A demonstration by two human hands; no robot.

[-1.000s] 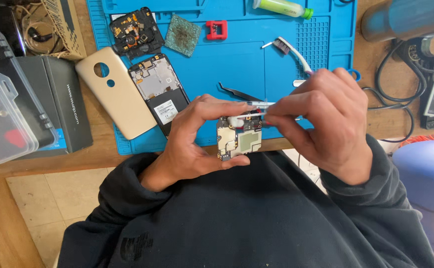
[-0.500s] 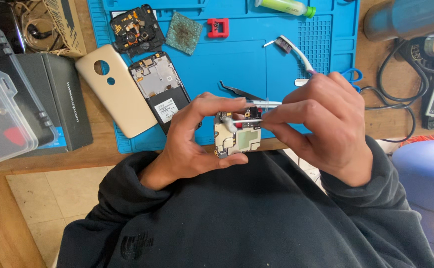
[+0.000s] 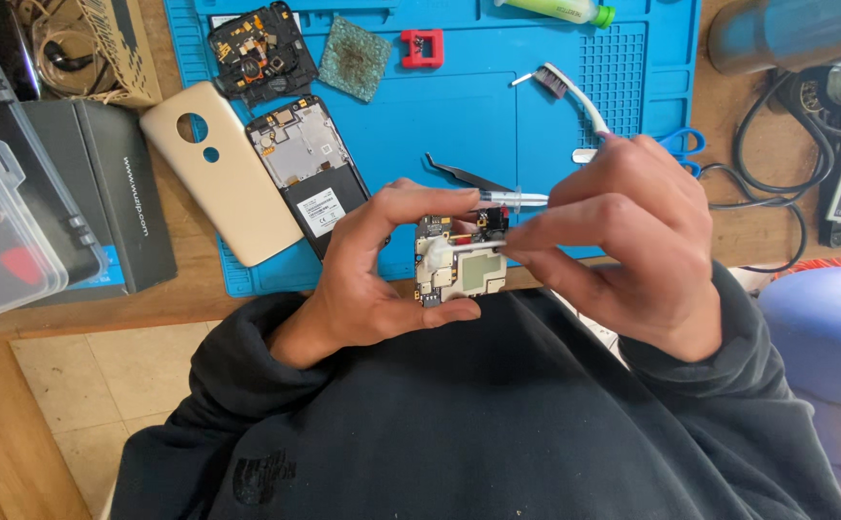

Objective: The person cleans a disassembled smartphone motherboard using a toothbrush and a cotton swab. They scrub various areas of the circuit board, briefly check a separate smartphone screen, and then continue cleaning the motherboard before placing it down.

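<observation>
Wooden counter [image 3: 180, 308] with blue mat [image 3: 459, 125]: left hand [image 3: 382, 274] grips a small circuit board [image 3: 461, 265] at the mat's near edge; right hand [image 3: 622, 246] pinches a white swab [image 3: 459, 247] touching it.

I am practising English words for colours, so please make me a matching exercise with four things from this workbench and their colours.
Things:
1. work mat
2. phone back cover
3. small square tool
4. tweezers

Colours:
a. red
b. black
c. blue
d. beige

Pairs: 1-c, 2-d, 3-a, 4-b
</observation>
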